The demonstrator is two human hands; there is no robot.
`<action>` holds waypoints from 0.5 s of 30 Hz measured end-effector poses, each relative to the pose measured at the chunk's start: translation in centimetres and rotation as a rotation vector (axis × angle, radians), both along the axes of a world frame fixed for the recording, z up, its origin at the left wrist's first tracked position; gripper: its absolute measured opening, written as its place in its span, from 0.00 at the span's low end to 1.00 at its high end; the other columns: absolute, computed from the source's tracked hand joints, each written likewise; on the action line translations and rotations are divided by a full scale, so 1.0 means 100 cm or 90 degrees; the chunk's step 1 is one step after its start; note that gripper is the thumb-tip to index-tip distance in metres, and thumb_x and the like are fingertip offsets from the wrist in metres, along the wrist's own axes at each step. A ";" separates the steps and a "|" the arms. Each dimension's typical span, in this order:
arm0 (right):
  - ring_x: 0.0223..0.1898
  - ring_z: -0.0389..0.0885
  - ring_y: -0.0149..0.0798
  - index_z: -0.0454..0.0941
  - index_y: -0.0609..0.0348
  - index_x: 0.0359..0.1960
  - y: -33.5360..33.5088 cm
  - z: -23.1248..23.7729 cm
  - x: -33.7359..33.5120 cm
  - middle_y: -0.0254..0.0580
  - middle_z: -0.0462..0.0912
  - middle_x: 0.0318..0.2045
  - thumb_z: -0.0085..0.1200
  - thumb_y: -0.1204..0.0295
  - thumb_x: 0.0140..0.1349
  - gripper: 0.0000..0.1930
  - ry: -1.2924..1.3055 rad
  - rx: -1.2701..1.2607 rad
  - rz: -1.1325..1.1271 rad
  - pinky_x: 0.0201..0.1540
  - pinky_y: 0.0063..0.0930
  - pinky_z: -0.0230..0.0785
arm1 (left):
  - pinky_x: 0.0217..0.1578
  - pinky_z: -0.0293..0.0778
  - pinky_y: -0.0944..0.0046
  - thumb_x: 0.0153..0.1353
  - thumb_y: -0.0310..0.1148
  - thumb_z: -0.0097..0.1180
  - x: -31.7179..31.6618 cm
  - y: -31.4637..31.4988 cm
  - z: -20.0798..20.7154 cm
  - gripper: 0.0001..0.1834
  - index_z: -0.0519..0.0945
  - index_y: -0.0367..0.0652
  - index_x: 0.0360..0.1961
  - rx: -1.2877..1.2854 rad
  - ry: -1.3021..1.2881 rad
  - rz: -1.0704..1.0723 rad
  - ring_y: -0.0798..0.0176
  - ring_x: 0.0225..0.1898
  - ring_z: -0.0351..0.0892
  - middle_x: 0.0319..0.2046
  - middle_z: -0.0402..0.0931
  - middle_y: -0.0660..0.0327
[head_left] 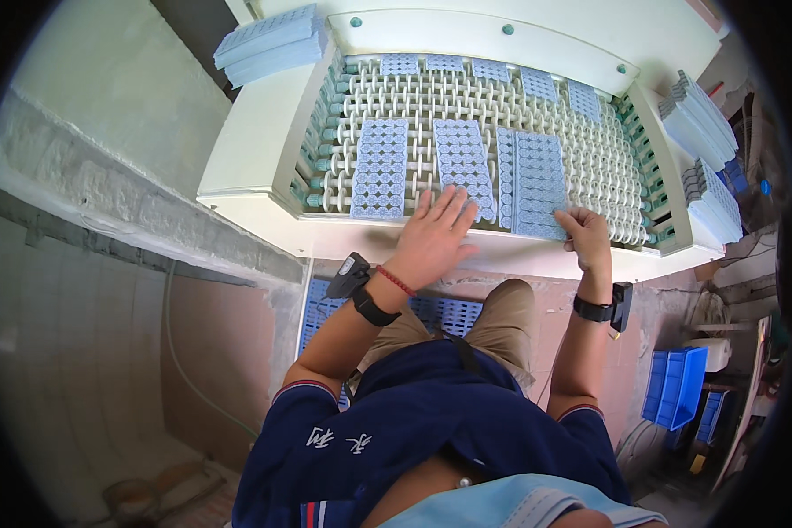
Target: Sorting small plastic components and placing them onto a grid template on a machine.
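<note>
My left hand point(436, 233), its fingers stretched and spread, lies at the near end of a light-blue panel point(462, 154) patterned with rows of round cells. Thumb and fingers of my right hand point(587, 236) pinch the near right corner of another blue panel point(539, 180). Left of that panel, a narrow blue strip point(506, 167) of the same pattern shows; whether it is a separate piece I cannot tell. A further blue panel point(380, 167) lies to the left of my left hand. All rest on the white roller conveyor point(422, 97).
Several panels point(537, 84) lie along the conveyor's far end. Stacks of blue panels stand on the left ledge point(268, 46) and the right side point(711, 198). The machine's raised cream frame point(264, 158) borders the rollers. Blue crates point(673, 387) stand low at the right.
</note>
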State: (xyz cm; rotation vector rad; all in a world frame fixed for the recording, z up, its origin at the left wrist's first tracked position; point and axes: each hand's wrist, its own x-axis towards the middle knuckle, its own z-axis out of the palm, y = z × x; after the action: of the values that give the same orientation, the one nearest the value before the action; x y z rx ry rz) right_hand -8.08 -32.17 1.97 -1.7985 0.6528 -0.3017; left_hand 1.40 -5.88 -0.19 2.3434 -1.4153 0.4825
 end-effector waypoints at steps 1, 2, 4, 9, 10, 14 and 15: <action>0.13 0.64 0.20 0.78 0.65 0.24 -0.009 0.001 -0.002 0.29 0.71 0.14 0.60 0.69 0.53 0.10 0.000 0.001 -0.004 0.13 0.13 0.58 | 0.61 0.52 0.47 0.52 0.47 0.57 0.003 0.002 0.000 0.28 0.71 0.43 0.52 -0.002 0.000 0.010 0.52 0.61 0.60 0.55 0.66 0.55; 0.13 0.64 0.20 0.78 0.64 0.24 -0.018 0.004 -0.007 0.28 0.71 0.14 0.60 0.68 0.53 0.10 -0.006 0.028 -0.011 0.13 0.13 0.57 | 0.60 0.53 0.47 0.53 0.46 0.57 0.005 0.005 0.000 0.28 0.71 0.44 0.53 -0.003 0.001 0.019 0.54 0.61 0.60 0.56 0.66 0.55; 0.12 0.63 0.20 0.78 0.64 0.25 -0.038 0.004 -0.014 0.28 0.70 0.14 0.60 0.68 0.53 0.10 -0.019 0.061 -0.029 0.13 0.13 0.56 | 0.60 0.54 0.48 0.53 0.46 0.57 0.011 0.010 0.002 0.28 0.71 0.44 0.52 0.006 -0.007 0.013 0.54 0.61 0.61 0.56 0.66 0.56; 0.12 0.61 0.20 0.80 0.64 0.27 -0.066 0.004 -0.022 0.26 0.68 0.13 0.62 0.67 0.51 0.11 0.029 -0.075 -0.109 0.13 0.12 0.54 | 0.60 0.56 0.49 0.53 0.45 0.57 0.019 0.008 0.006 0.27 0.71 0.43 0.51 0.008 -0.029 -0.002 0.54 0.59 0.63 0.55 0.67 0.56; 0.12 0.61 0.20 0.80 0.64 0.28 -0.074 0.004 -0.025 0.26 0.68 0.13 0.62 0.67 0.51 0.11 0.010 -0.055 -0.117 0.14 0.12 0.55 | 0.60 0.55 0.49 0.53 0.45 0.57 0.019 0.008 0.007 0.27 0.71 0.43 0.51 0.009 -0.022 0.010 0.54 0.59 0.63 0.55 0.67 0.55; 0.13 0.61 0.20 0.80 0.64 0.29 -0.114 0.004 -0.044 0.26 0.67 0.14 0.63 0.67 0.51 0.11 -0.006 -0.031 -0.169 0.13 0.12 0.54 | 0.60 0.55 0.48 0.53 0.47 0.57 0.019 0.006 0.006 0.28 0.71 0.42 0.51 -0.005 -0.011 0.025 0.52 0.59 0.63 0.55 0.67 0.53; 0.13 0.61 0.20 0.81 0.64 0.29 -0.121 0.005 -0.047 0.26 0.67 0.14 0.63 0.67 0.51 0.11 -0.002 -0.036 -0.192 0.13 0.12 0.54 | 0.60 0.55 0.48 0.53 0.47 0.57 0.020 0.006 0.006 0.28 0.71 0.42 0.51 -0.006 -0.011 0.022 0.52 0.59 0.63 0.55 0.67 0.53</action>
State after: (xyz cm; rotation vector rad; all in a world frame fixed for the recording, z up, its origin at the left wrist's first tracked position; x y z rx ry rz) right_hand -12.77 -44.28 2.49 -1.7512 0.9226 -0.5293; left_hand 3.38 -5.28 0.43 2.3650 -1.3795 0.5180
